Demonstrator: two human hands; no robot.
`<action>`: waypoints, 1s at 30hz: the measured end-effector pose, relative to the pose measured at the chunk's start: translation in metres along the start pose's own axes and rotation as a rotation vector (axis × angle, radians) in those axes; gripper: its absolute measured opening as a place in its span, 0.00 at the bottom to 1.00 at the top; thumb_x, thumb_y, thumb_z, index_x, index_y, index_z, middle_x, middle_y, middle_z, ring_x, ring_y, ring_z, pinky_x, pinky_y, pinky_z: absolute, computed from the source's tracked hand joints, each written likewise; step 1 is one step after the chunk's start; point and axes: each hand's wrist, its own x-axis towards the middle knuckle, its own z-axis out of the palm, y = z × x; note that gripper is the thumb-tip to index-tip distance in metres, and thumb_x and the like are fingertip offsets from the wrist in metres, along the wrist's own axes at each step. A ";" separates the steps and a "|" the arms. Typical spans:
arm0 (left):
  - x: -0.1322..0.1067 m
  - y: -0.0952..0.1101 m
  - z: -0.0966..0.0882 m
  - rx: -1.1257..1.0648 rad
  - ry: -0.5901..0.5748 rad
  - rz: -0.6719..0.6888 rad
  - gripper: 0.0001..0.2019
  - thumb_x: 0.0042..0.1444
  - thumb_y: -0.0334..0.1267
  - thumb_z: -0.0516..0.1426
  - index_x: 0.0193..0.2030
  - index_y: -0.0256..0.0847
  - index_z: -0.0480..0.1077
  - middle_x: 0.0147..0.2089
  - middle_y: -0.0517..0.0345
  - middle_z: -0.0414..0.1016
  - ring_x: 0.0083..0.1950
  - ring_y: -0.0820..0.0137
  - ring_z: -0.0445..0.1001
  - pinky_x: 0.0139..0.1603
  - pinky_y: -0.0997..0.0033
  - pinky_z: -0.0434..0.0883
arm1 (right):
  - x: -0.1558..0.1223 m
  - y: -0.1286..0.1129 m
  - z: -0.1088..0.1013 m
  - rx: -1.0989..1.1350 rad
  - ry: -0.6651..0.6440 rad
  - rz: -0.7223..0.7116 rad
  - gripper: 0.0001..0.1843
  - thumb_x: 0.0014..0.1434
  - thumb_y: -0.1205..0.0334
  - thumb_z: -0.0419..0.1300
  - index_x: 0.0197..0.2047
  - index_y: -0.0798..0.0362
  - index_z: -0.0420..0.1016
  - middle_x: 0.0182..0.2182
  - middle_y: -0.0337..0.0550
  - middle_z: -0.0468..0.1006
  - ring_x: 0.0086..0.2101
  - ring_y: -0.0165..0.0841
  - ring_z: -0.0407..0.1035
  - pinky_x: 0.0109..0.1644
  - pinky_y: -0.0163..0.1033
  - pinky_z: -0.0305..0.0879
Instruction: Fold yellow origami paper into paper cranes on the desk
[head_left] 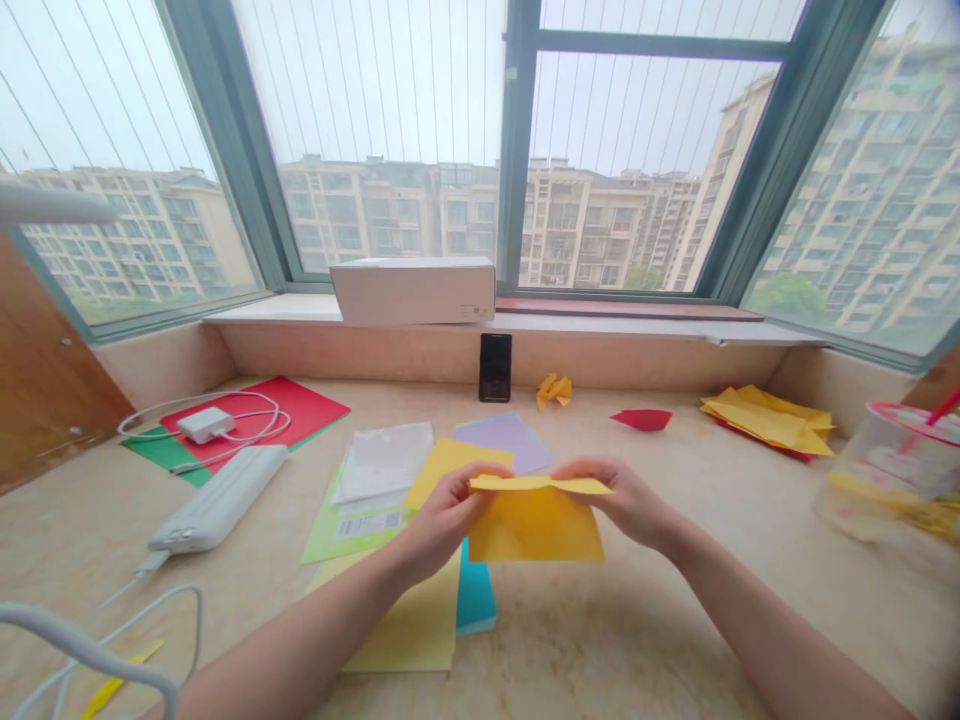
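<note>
Both my hands hold a yellow-orange sheet of paper (536,525) above the desk, its top edge folded over toward me. My left hand (442,515) pinches the folded edge at its left end. My right hand (626,500) pinches the same edge at the right end. Under the sheet lie more coloured sheets: a yellow one (420,620), a blue one (476,600), a light green one (330,535) and a lilac one (514,440).
A white power bank (221,498) with cables lies at left, a charger (204,424) on red and green sheets behind it. A phone (495,367) leans on the sill wall under a white box (412,290). Folded yellow (553,389) and red (642,419) pieces, a yellow paper stack (772,420), a plastic cup (892,470) at right.
</note>
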 end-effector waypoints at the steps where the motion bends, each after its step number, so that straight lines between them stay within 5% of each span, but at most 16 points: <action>1: 0.000 0.000 -0.001 -0.009 0.030 -0.003 0.14 0.49 0.46 0.67 0.40 0.43 0.78 0.36 0.54 0.80 0.36 0.65 0.77 0.36 0.72 0.70 | 0.000 0.000 -0.001 0.001 0.008 -0.014 0.11 0.52 0.55 0.71 0.38 0.50 0.85 0.40 0.44 0.83 0.41 0.38 0.77 0.46 0.43 0.74; 5: 0.000 0.002 -0.004 -0.095 0.079 -0.026 0.10 0.52 0.45 0.63 0.37 0.43 0.77 0.34 0.56 0.80 0.35 0.67 0.76 0.34 0.74 0.69 | -0.001 0.004 -0.001 -0.063 0.035 -0.127 0.09 0.53 0.57 0.68 0.39 0.45 0.87 0.44 0.44 0.81 0.43 0.37 0.76 0.45 0.40 0.74; 10: 0.000 0.004 -0.005 -0.199 0.026 -0.062 0.23 0.55 0.59 0.58 0.47 0.44 0.75 0.46 0.50 0.80 0.46 0.58 0.79 0.44 0.64 0.74 | -0.002 0.009 0.006 -0.318 0.122 -0.288 0.09 0.59 0.56 0.63 0.36 0.43 0.87 0.44 0.45 0.80 0.44 0.39 0.74 0.48 0.44 0.73; 14: 0.003 0.000 -0.004 -0.019 0.088 -0.069 0.25 0.48 0.50 0.68 0.51 0.42 0.72 0.45 0.50 0.81 0.41 0.62 0.80 0.39 0.68 0.74 | -0.003 0.009 0.010 -0.325 0.149 -0.311 0.12 0.59 0.56 0.63 0.29 0.46 0.86 0.44 0.46 0.79 0.45 0.40 0.74 0.48 0.45 0.72; 16: 0.005 -0.002 -0.005 0.054 0.117 -0.052 0.25 0.47 0.46 0.69 0.50 0.41 0.70 0.43 0.50 0.81 0.38 0.63 0.80 0.35 0.69 0.74 | -0.002 0.007 0.013 -0.203 0.187 -0.249 0.09 0.58 0.56 0.64 0.37 0.46 0.85 0.46 0.46 0.79 0.46 0.41 0.74 0.48 0.45 0.72; 20: 0.008 -0.004 -0.008 0.093 0.199 0.038 0.24 0.49 0.46 0.68 0.48 0.41 0.67 0.41 0.52 0.80 0.36 0.63 0.80 0.32 0.70 0.74 | -0.001 0.004 0.019 0.165 0.200 -0.082 0.27 0.63 0.50 0.59 0.64 0.44 0.66 0.49 0.48 0.80 0.46 0.41 0.76 0.50 0.49 0.71; 23: 0.008 -0.004 -0.006 0.101 0.250 0.091 0.24 0.48 0.46 0.69 0.48 0.41 0.67 0.39 0.54 0.79 0.35 0.65 0.79 0.32 0.71 0.73 | 0.001 0.001 0.025 0.250 0.145 0.013 0.33 0.63 0.43 0.57 0.67 0.47 0.60 0.50 0.51 0.80 0.47 0.44 0.77 0.47 0.48 0.73; 30: -0.002 0.001 0.003 0.120 -0.021 -0.038 0.22 0.45 0.48 0.69 0.43 0.39 0.72 0.30 0.58 0.77 0.29 0.70 0.74 0.29 0.77 0.65 | 0.003 -0.003 0.027 0.155 0.246 -0.036 0.34 0.50 0.52 0.72 0.58 0.51 0.68 0.39 0.46 0.84 0.39 0.40 0.79 0.46 0.46 0.73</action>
